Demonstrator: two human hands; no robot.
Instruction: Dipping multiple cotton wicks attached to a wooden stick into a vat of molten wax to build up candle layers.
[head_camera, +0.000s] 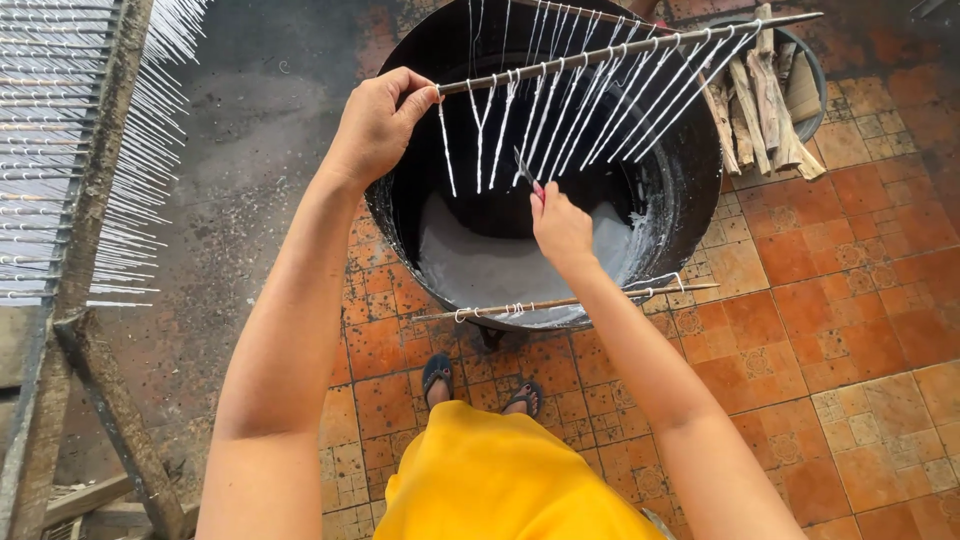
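Observation:
My left hand (375, 125) grips the near end of a thin stick (640, 46) held over a big black pot (690, 190). Several thin white wax-coated strings (560, 125) hang from that stick in a row. My right hand (560, 228) is pinched on a small knife with a pink handle (530, 176), its blade among the hanging strings. Pale white wax (490, 270) lies in the bottom of the pot. A second stick (570, 302) with white string loops rests across the pot's near rim.
A wooden rack (90, 180) at the left carries many rows of thin white tapers. A basin of split firewood (770, 100) stands behind the pot at the right. Orange floor tiles (840, 300) spread to the right. My sandalled feet (480, 390) stand just before the pot.

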